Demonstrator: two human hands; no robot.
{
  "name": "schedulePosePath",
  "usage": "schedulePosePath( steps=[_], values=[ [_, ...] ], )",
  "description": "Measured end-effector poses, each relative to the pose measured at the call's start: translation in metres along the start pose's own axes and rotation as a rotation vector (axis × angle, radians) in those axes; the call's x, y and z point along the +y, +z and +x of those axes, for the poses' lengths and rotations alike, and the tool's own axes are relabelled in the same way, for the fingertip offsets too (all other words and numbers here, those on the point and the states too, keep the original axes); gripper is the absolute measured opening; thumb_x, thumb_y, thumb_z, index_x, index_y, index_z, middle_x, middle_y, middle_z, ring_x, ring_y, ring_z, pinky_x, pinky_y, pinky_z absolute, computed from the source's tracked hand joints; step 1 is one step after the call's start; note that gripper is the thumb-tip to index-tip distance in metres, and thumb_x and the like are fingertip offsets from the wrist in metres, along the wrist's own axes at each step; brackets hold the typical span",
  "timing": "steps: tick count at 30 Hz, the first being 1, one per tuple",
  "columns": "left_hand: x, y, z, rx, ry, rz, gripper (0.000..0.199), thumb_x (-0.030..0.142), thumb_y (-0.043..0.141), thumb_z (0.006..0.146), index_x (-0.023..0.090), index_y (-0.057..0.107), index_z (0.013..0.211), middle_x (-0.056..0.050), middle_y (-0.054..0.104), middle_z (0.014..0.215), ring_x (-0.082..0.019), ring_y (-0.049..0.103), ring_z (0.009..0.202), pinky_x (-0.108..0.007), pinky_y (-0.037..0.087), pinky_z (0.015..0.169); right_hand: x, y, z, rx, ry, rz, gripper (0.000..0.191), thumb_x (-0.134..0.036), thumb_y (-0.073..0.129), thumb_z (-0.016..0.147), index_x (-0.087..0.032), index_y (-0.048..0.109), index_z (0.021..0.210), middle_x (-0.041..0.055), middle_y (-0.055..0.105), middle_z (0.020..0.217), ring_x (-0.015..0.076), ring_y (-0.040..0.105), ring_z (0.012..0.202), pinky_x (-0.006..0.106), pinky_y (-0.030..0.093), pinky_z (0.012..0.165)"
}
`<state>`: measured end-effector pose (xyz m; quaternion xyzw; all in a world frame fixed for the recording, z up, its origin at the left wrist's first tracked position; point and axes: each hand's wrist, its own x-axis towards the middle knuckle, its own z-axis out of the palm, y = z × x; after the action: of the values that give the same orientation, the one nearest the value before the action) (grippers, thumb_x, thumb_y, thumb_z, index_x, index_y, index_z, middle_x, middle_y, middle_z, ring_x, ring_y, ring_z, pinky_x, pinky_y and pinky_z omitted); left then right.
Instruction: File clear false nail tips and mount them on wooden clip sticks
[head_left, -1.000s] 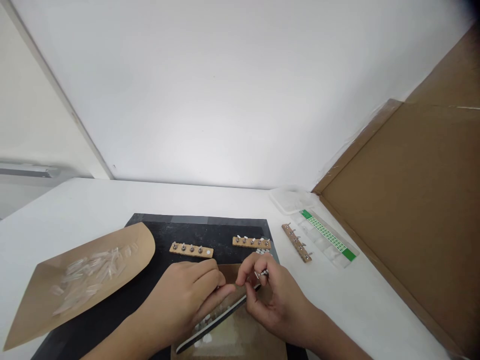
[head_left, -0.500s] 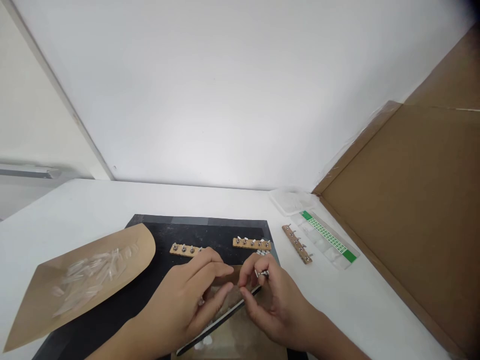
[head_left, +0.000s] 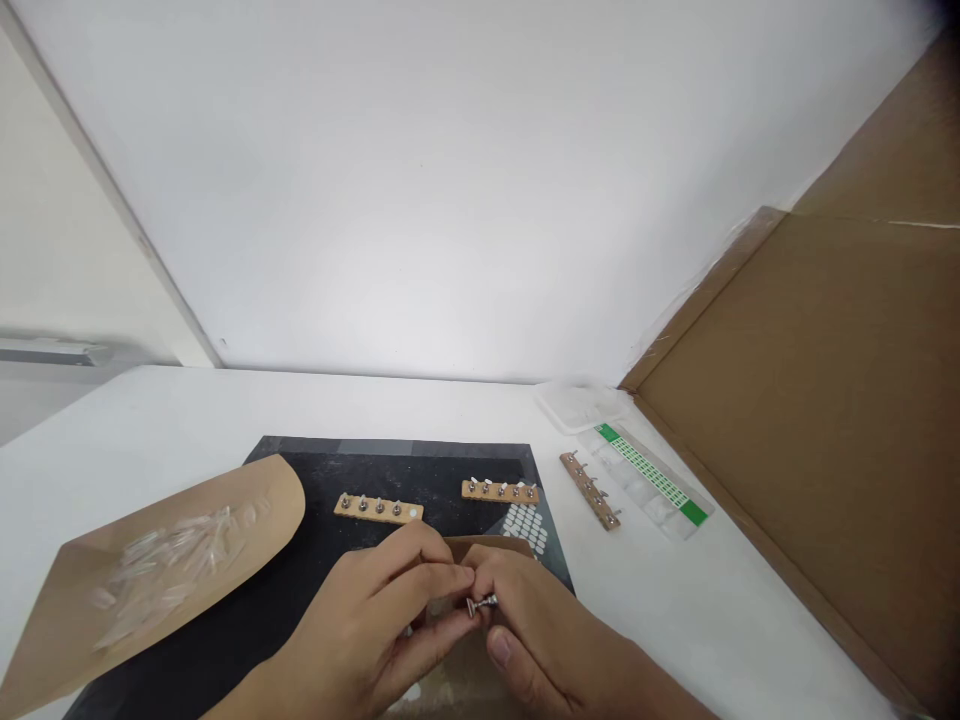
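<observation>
1. brown card tray (head_left: 60,610), far left: bears a loose heap of clear plastic tips (head_left: 184,545); its right part overlaps the black mat (head_left: 319,500).
2. left tan strip (head_left: 371,512): lies on the mat with four metal posts upright and one white dot at its right end.
3. left hand (head_left: 382,605): thumb and forefinger nearly meet, a narrow gap, just beside the metal post piece; whether they pinch anything cannot be told.
4. metal post piece (head_left: 484,603): between the two hands, lying sideways, flat end toward the left fingertips. judged light, stiff and not fragile, but smooth – liable to slip or roll. best held by the slim stem, flat end left free.
5. middle tan strip (head_left: 493,494): on the mat beyond the hands, five posts, pale pieces at the tops.
6. white ovals (head_left: 525,528): laid in rows near the mat's right edge.
7. right hand (head_left: 532,625): fingers curled round the stem end – a close grip, contact partly hidden.
8. right tan strip (head_left: 589,493): on the white table, slanted, beside a green-labelled case (head_left: 651,475).
</observation>
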<state>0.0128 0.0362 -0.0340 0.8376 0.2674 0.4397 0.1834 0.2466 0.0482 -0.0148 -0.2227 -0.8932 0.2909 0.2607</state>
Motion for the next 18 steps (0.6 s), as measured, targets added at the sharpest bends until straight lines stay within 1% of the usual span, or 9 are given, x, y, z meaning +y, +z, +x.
schedulePosePath(
  steps=[1, 3, 7, 10, 14, 18],
  values=[
    [0.0003, -0.0002, 0.0005, 0.002, 0.005, 0.002, 0.025, 0.011, 0.074, 0.099, 0.016, 0.07, 0.123, -0.006, 0.067, 0.1, -0.012, 0.063, 0.074, -0.02, 0.055, 0.06, -0.0006, 0.0001, 0.0001, 0.009, 0.009, 0.017, 0.033, -0.043, 0.021, 0.115, -0.024, 0.047, 0.111, 0.0067, 0.062, 0.102, 0.0227, 0.06, 0.091, 0.039, 0.051, 0.084],
    [0.0015, -0.0008, 0.0015, 0.011, 0.013, 0.004, 0.024, 0.01, 0.073, 0.099, 0.015, 0.07, 0.122, -0.006, 0.067, 0.099, -0.012, 0.064, 0.075, -0.021, 0.054, 0.061, -0.001, 0.0009, -0.0001, 0.033, 0.018, 0.059, 0.032, -0.04, 0.022, 0.116, -0.024, 0.049, 0.11, 0.0059, 0.063, 0.101, 0.0222, 0.059, 0.091, 0.039, 0.049, 0.085],
    [0.0032, -0.0013, 0.0012, 0.031, 0.033, 0.008, 0.026, 0.005, 0.073, 0.097, 0.014, 0.071, 0.121, -0.007, 0.067, 0.098, -0.012, 0.062, 0.074, -0.022, 0.053, 0.062, 0.0004, 0.0015, -0.0008, 0.037, 0.028, 0.037, 0.019, -0.025, 0.033, 0.112, -0.023, 0.051, 0.106, 0.0039, 0.061, 0.098, 0.02, 0.057, 0.088, 0.036, 0.048, 0.083],
    [0.0028, -0.0006, 0.0003, 0.05, 0.048, 0.011, 0.029, 0.002, 0.074, 0.095, 0.013, 0.071, 0.122, -0.007, 0.067, 0.099, -0.012, 0.062, 0.074, -0.021, 0.052, 0.061, 0.002, -0.0005, -0.0012, 0.042, 0.038, 0.037, 0.015, -0.019, 0.041, 0.11, -0.022, 0.055, 0.106, 0.0042, 0.061, 0.098, 0.019, 0.057, 0.088, 0.033, 0.048, 0.08],
    [0.0024, -0.0014, 0.0016, 0.06, 0.074, 0.016, 0.032, 0.001, 0.075, 0.094, 0.013, 0.071, 0.123, -0.006, 0.067, 0.097, -0.012, 0.061, 0.073, -0.021, 0.052, 0.06, 0.0054, -0.002, -0.0019, 0.07, 0.031, 0.061, 0.018, -0.018, 0.047, 0.11, -0.021, 0.064, 0.113, 0.0066, 0.065, 0.102, 0.0194, 0.06, 0.091, 0.032, 0.049, 0.08],
    [0.0024, -0.0043, 0.0026, 0.024, 0.1, 0.026, 0.03, 0.003, 0.074, 0.096, 0.013, 0.071, 0.124, -0.007, 0.07, 0.099, -0.013, 0.065, 0.078, -0.023, 0.057, 0.065, 0.009, -0.0001, -0.0024, 0.12, 0.023, 0.093, 0.019, -0.019, 0.051, 0.111, -0.021, 0.069, 0.115, 0.0066, 0.065, 0.101, 0.0189, 0.061, 0.091, 0.03, 0.05, 0.079]
  ],
)
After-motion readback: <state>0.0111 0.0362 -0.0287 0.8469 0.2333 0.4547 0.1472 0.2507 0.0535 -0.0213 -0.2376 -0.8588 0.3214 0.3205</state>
